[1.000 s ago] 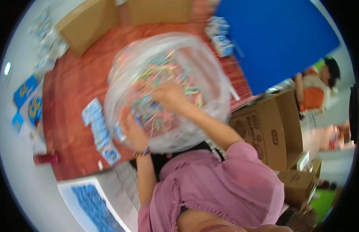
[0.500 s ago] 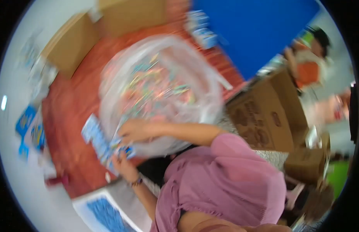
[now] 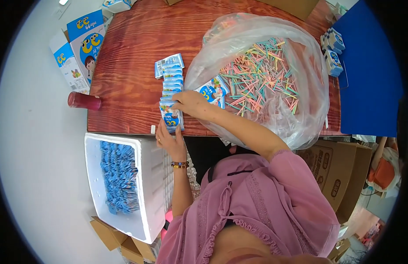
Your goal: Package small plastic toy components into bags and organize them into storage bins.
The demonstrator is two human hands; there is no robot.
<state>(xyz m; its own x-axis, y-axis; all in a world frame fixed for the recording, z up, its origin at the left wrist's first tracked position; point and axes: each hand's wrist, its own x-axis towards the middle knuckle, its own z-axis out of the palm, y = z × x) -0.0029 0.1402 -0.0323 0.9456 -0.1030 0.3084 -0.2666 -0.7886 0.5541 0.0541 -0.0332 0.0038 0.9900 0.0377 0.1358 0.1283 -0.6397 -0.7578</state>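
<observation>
A row of overlapping small blue-and-white candy packets [image 3: 172, 81] lies on the table, left of the clear plastic bag. My left hand [image 3: 171, 143], with a beaded bracelet at the wrist, grips the near end of the row between thumb and fingers. My right hand [image 3: 194, 104] reaches across from the right, its curled fingertips pressed on a packet just beyond my left fingers. Another blue-and-white packet [image 3: 211, 91] lies against the bag's left side, close behind my right knuckles. Inside the open bag [image 3: 316, 88] are many thin pastel sticks [image 3: 261, 72].
A white foam box [image 3: 157, 185] full of blue packets stands below the table's near left edge. A dark red cylinder [image 3: 85, 101] lies at the table's left edge near printed cartons [image 3: 87, 48]. On the right are a blue panel [image 3: 366, 70], small packs [image 3: 333, 61] and a brown carton [image 3: 331, 176].
The earlier picture is blurred and turned. My hands, then together at the blue packets, are now slightly apart along the row, the right beyond the left. The view has swung round.
</observation>
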